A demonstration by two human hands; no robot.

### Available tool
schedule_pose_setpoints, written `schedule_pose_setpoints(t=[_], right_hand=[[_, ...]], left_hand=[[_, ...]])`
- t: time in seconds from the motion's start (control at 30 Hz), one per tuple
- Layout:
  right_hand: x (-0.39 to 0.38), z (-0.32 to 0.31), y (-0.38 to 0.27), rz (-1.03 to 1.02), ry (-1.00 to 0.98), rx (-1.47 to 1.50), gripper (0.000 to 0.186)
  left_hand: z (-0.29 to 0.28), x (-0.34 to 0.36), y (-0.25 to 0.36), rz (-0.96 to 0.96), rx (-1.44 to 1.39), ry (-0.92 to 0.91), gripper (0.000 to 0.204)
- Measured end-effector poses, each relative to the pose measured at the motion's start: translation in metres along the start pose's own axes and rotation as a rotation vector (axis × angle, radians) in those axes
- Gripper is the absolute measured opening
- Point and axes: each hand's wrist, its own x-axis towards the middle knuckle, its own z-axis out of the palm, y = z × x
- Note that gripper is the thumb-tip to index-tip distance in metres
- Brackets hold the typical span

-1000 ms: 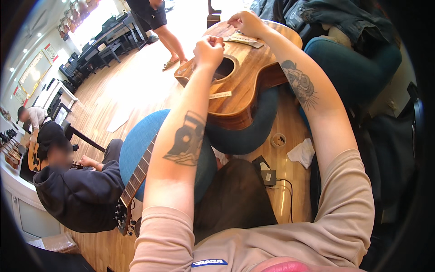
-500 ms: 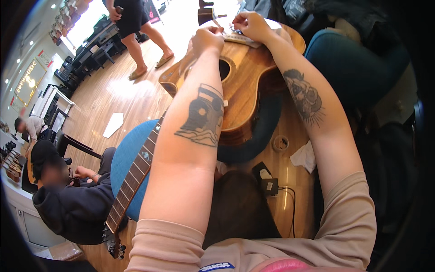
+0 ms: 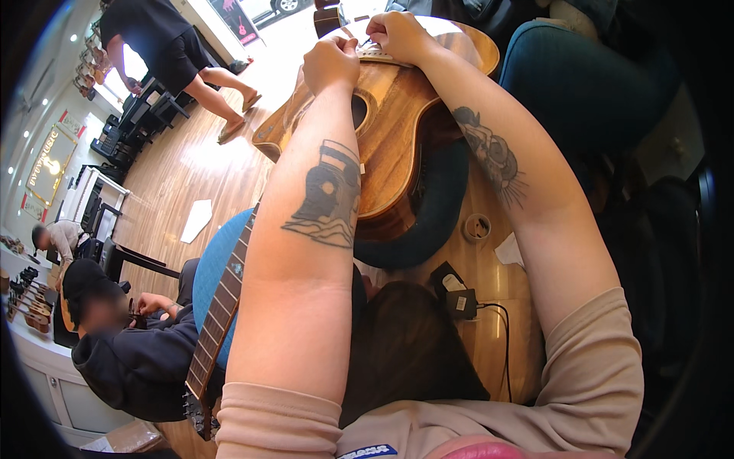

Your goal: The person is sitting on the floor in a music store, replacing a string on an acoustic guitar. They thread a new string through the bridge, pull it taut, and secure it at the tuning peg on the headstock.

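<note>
— Where's the guitar (image 3: 397,130)?
— Across the lap; its bridge (image 3: 380,55) sits under both grips.
— The hands?
— Left hand (image 3: 330,63) fisted there, right hand (image 3: 397,36) pinching something tiny; both forearms outstretched.

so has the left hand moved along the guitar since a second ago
Yes. The left hand was by the soundhole of the guitar; now it sits past it at the bridge end, close beside the right hand.
</note>
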Motion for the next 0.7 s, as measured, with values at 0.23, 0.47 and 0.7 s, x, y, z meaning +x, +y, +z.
schedule_pose_setpoints(t=[0.23,0.47,0.7], right_hand=[[0.005,0.01,0.013,-0.233,0.057,-0.062,0.013],[0.004,0.013,0.012,-0.066,0.042,0.058,0.017],[0.005,0.009,0.009,-0.079,-0.02,0.032,0.015]], left_hand=[[0.005,-0.001,-0.003,0.073,0.054,0.034,0.031],[0.007,-0.003,-0.003,0.066,0.034,0.028,0.03],[0.007,-0.005,-0.004,0.072,0.01,0.028,0.03]])
